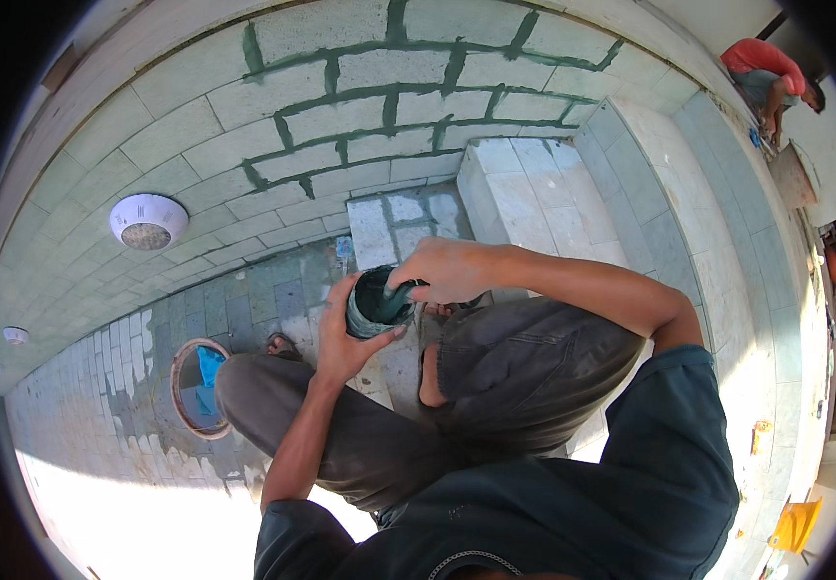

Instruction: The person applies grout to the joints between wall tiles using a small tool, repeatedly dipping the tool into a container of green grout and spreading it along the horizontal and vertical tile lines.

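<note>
My left hand [343, 336] is wrapped round the side of a small round tub [364, 321], its wall smeared with green. Dark green paste, like grout, coats the inside. Over the rim reaches my right hand [449, 271], its fingers closed on a green-coated tool [395, 304] that dips into the tub. The tool's exact kind is hidden by the paste and my fingers. The tub is held between my knees, above the tiled floor. In front of me, the tiled wall [365, 68] has dark green paste along many of its joints.
Tiled steps [524, 188] rise at the right. A round rimmed basin [178, 387] with a blue item stands at left. A round white light fitting [149, 222] juts from the wall. A clear bottle [344, 251] stands near the wall. Another person [766, 72] bends over at the far right.
</note>
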{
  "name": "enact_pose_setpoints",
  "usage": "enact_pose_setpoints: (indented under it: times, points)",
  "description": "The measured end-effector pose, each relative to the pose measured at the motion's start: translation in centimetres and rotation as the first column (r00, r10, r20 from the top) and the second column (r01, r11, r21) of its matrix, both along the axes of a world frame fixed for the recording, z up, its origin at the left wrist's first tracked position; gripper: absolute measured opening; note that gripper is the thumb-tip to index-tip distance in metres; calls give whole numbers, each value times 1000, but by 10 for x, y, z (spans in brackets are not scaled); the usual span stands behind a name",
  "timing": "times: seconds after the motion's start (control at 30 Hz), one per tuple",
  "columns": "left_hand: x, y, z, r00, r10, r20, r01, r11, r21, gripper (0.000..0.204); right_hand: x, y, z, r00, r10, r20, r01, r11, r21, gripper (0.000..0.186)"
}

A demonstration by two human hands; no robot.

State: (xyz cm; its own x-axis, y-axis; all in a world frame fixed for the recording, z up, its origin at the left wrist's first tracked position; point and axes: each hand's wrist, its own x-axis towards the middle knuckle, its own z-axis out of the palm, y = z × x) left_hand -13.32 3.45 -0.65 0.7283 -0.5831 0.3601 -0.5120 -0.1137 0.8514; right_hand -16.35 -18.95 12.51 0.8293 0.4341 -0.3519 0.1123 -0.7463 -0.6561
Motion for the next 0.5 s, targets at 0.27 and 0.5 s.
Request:
enact_pose_setpoints:
  times: [0.27, 0.5]
  points:
    - [42, 10, 30, 976, 144, -166, -172, 971, -169, 88, 26, -38, 15, 916, -389, -98, 389, 800, 456, 27]
    - [143, 21, 116, 891, 419, -178, -446, 730, -517, 80, 52, -50, 18, 801, -456, -388, 508, 176, 843, 27]
